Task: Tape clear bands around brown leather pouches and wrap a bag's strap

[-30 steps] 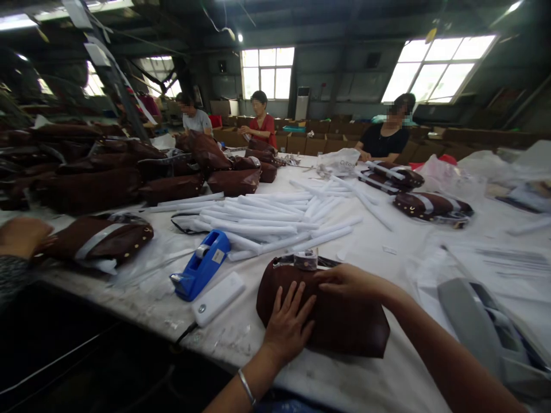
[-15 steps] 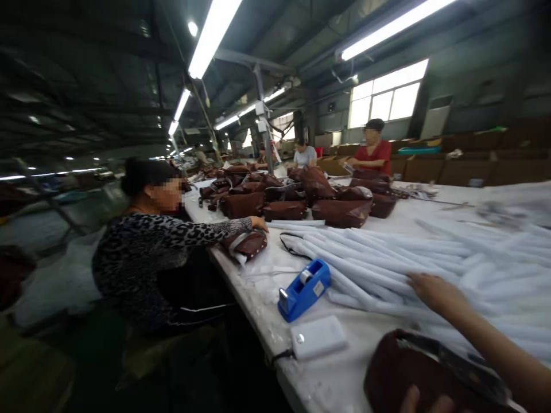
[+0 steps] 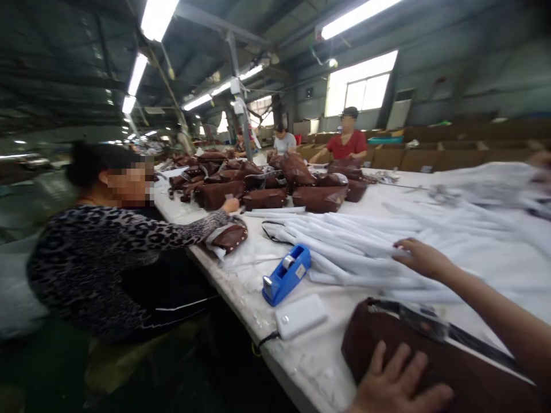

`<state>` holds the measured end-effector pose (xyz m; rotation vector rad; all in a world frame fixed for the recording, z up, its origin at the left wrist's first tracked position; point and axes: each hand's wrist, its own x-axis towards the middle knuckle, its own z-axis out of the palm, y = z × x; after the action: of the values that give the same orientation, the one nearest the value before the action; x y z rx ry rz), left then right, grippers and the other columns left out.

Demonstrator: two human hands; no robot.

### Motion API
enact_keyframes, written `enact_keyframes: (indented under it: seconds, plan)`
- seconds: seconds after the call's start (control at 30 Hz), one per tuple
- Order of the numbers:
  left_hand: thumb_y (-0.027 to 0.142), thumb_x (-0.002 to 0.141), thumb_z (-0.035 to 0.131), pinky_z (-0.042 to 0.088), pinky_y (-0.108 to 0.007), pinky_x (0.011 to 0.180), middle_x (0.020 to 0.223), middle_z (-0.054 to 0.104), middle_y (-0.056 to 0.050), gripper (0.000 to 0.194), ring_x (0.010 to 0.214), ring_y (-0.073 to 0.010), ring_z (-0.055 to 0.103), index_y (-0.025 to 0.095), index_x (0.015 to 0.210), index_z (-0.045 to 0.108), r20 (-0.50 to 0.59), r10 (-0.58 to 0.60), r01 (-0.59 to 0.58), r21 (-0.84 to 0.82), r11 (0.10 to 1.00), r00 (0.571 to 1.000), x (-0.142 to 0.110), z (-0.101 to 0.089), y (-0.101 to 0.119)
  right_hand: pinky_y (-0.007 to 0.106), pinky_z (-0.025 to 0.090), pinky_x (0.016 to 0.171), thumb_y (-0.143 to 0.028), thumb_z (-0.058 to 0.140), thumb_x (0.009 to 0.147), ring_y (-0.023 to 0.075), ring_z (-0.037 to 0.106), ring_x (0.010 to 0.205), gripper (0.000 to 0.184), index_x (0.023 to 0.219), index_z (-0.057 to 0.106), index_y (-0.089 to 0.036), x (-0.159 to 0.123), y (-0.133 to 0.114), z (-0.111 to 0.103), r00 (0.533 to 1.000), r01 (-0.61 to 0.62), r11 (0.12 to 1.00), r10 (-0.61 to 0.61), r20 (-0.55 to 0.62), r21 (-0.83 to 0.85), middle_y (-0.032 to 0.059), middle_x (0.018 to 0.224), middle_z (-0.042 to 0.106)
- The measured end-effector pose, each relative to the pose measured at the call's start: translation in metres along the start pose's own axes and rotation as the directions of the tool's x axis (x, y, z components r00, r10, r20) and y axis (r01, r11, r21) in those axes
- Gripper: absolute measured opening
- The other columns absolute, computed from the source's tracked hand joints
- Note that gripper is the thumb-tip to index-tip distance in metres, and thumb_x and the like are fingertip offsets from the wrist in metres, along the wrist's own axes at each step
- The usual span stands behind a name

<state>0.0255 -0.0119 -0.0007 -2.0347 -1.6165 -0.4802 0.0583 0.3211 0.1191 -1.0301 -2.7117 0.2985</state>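
By the white desk's (image 3: pixel 312 367) edge lies a rounded dark-brown leathery bag (image 3: pixel 477 381); left hand (image 3: pixel 396 385) atop, fingers (image 3: pixel 398 362) spread; right hand (image 3: pixel 422 259) curled over long white rolls (image 3: pixel 344 244), grip unclear.

I see on my monitor a white tabletop (image 3: pixel 310 367) bearing a blue tape dispenser (image 3: pixel 286 275); nearer than it, a white corded device (image 3: pixel 300 316); to its right, white tubes (image 3: pixel 357 246) and a brown handbag (image 3: pixel 451 364); beyond it, heaped brown bags (image 3: pixel 264 198).

Workers (image 3: pixel 107 246) and heaped bags (image 3: pixel 321 198) (under tube lights (image 3: pixel 138 74)) show a factory workshop.
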Motion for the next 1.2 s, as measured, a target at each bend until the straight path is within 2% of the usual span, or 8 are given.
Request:
enact_keyframes:
  seconds: [0.27, 0.43, 0.57, 0.67, 0.77, 0.93, 1.07, 1.2]
  plan:
    - [0.046, 0.098, 0.045, 0.024, -0.055, 0.119, 0.165, 0.021, -0.006, 0.057, 0.151, -0.0291, 0.023, 0.032, 0.153, 0.034, 0.081, -0.037, 0.06, -0.306, 0.95, 0.996, 0.005, -0.003, -0.001, 0.035, 0.051, 0.082, -0.051, 0.06, 0.085, 0.0249, 0.067, 0.089, 0.054, 0.129, 0.058, -0.02, -0.143, 0.023, -0.058, 0.97, -0.218, 0.944, 0.237, -0.051, 0.246, 0.0071, 0.102, 0.073]
    - [0.046, 0.097, 0.047, 0.019, -0.056, 0.121, 0.166, 0.019, -0.008, 0.061, 0.152, -0.0299, 0.019, 0.031, 0.154, 0.032, 0.178, -0.013, 0.07, -0.315, 0.947, 0.984, 0.007, -0.01, -0.002, 0.033, 0.056, 0.078, -0.074, 0.044, 0.089, 0.0231, 0.067, 0.083, 0.068, 0.106, 0.071, -0.014, -0.263, 0.02, -0.072, 0.882, -0.403, 0.638, 0.462, 0.093, 0.656, 0.0117, 0.095, 0.073]
    - [0.062, 0.088, 0.056, 0.013, -0.062, 0.12, 0.166, 0.016, -0.012, 0.079, 0.152, -0.0358, 0.013, 0.029, 0.155, 0.03, 0.202, 0.176, -0.084, -0.396, 0.914, 0.963, 0.006, -0.019, -0.012, 0.036, 0.059, 0.084, -0.074, 0.039, 0.09, 0.0268, 0.069, 0.092, 0.068, 0.11, 0.072, -0.017, -0.345, 0.008, -0.074, 0.828, -0.428, 0.446, 0.542, 0.144, 0.786, 0.0134, 0.106, 0.073]
    - [0.061, 0.08, 0.067, 0.011, -0.062, 0.12, 0.167, 0.013, -0.011, 0.09, 0.153, -0.0354, 0.011, 0.03, 0.155, 0.028, 0.252, 0.288, -0.162, -0.425, 0.891, 0.924, 0.005, -0.026, -0.017, 0.042, 0.057, 0.093, -0.064, 0.057, 0.088, 0.0311, 0.066, 0.107, 0.056, 0.125, 0.065, -0.023, -0.396, -0.007, -0.071, 0.849, -0.43, 0.496, 0.507, 0.15, 0.754, 0.0108, 0.119, 0.07]
    - [0.036, 0.08, 0.074, 0.018, -0.057, 0.12, 0.166, 0.017, -0.009, 0.086, 0.152, -0.032, 0.016, 0.033, 0.153, 0.031, 0.331, 0.295, -0.148, -0.405, 0.902, 0.896, 0.014, -0.034, -0.02, 0.046, 0.052, 0.1, -0.053, 0.07, 0.084, 0.0318, 0.064, 0.111, 0.046, 0.123, 0.068, -0.029, -0.435, -0.027, -0.059, 0.909, -0.387, 0.729, 0.405, 0.1, 0.565, 0.0075, 0.12, 0.071]
    - [0.023, 0.087, 0.061, 0.04, -0.044, 0.11, 0.159, 0.036, -0.006, 0.065, 0.143, -0.0292, 0.04, 0.036, 0.148, 0.042, 0.471, 0.368, -0.17, -0.41, 0.896, 0.802, 0.053, -0.047, -0.03, 0.045, 0.054, 0.09, -0.03, 0.068, 0.088, 0.029, 0.064, 0.104, 0.024, 0.112, 0.072, -0.033, -0.453, -0.073, -0.011, 0.979, -0.082, 0.989, 0.103, -0.178, 0.119, 0.0051, 0.116, 0.07]
    - [0.025, 0.092, 0.055, 0.044, -0.039, 0.106, 0.156, 0.041, -0.002, 0.055, 0.138, -0.0269, 0.047, 0.038, 0.144, 0.048, 0.512, 0.406, -0.183, -0.431, 0.884, 0.757, 0.074, -0.052, -0.037, 0.043, 0.054, 0.078, -0.017, 0.06, 0.092, 0.0267, 0.066, 0.087, 0.028, 0.114, 0.071, -0.03, -0.428, -0.104, 0.04, 0.916, -0.081, 0.981, 0.004, -0.4, -0.178, 0.0062, 0.106, 0.073]
    - [0.029, 0.095, 0.052, 0.042, -0.038, 0.108, 0.157, 0.04, -0.001, 0.051, 0.14, -0.0261, 0.044, 0.039, 0.145, 0.046, 0.496, 0.415, -0.201, -0.428, 0.881, 0.763, 0.071, -0.052, -0.037, 0.035, 0.055, 0.076, -0.014, 0.053, 0.096, 0.0234, 0.068, 0.09, 0.031, 0.118, 0.07, -0.027, -0.393, -0.119, 0.081, 0.859, -0.083, 0.981, -0.018, -0.512, -0.175, 0.007, 0.109, 0.072]
